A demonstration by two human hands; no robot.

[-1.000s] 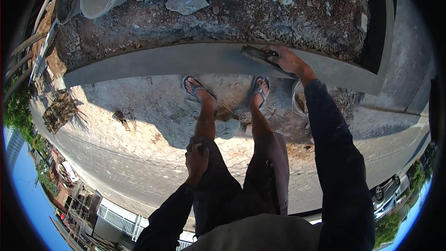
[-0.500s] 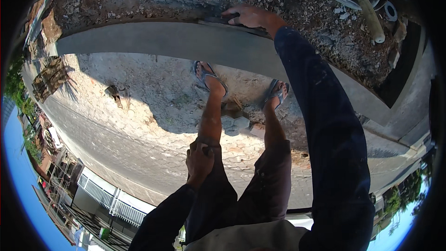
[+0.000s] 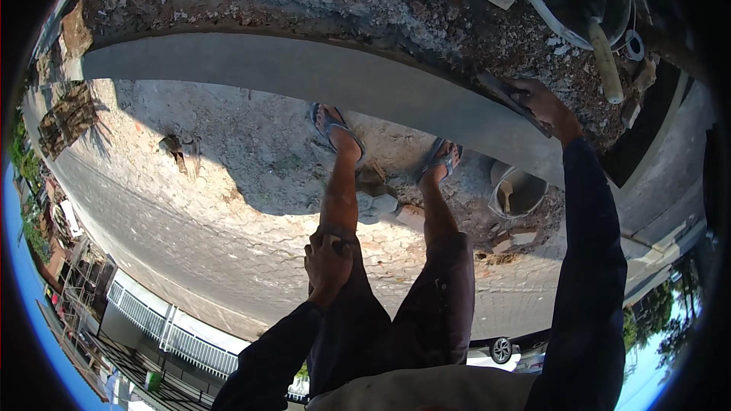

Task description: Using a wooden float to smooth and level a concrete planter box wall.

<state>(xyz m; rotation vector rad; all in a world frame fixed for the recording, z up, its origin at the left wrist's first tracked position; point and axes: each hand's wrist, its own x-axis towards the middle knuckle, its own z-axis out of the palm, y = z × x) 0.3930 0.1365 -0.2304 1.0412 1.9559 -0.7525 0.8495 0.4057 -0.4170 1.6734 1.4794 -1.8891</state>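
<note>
My right hand (image 3: pixel 542 105) is closed round the handle of a flat plastering trowel (image 3: pixel 509 93). Its long thin blade lies along the far edge of a smooth grey cement wall top (image 3: pixel 304 68), toward the right end. My left hand (image 3: pixel 328 265) rests on my bent left knee, fingers curled over it beside the rolled trouser leg. Nothing else shows in that hand. The trowel's handle is mostly hidden by my right fingers.
Rough soil and rubble (image 3: pixel 297 0) lie beyond the wall. A large bucket (image 3: pixel 533 7) with a wooden-handled tool (image 3: pixel 605 61) stands far right. Nearer, right of my sandalled feet, sits a smaller bucket (image 3: pixel 533 196). Broken bricks (image 3: pixel 411 217) lie by my feet on the ground.
My right hand has slid the trowel rightward along the far edge of the wall top. The smaller bucket, hidden behind my arm before, now shows. My left hand stays on the knee.
</note>
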